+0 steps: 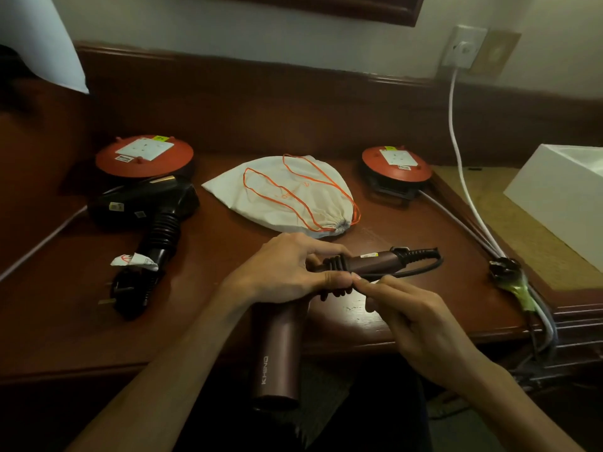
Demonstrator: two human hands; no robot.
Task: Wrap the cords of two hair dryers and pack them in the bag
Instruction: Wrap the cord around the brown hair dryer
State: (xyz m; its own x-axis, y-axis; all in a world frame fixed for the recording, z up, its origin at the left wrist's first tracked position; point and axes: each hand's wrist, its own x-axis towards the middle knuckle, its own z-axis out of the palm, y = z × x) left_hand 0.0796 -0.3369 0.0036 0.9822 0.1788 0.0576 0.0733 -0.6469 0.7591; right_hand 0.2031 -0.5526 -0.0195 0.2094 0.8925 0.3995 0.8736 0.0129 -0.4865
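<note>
The bag (280, 194) lies flat at twelve o'clock, mouth cinched, orange drawstring (306, 190) looped on top; I can't see inside. My left hand (287, 272) grips the brown dryer (277, 357) at the table (65, 321) front edge, barrel overhanging toward six. My right hand (414, 318) pinches its cord (408, 272). The black dryer (146, 207) rests at ten, cord wrapped.

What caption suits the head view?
Both hands wrap the cord around the brown hair dryer beside the bag.
</note>
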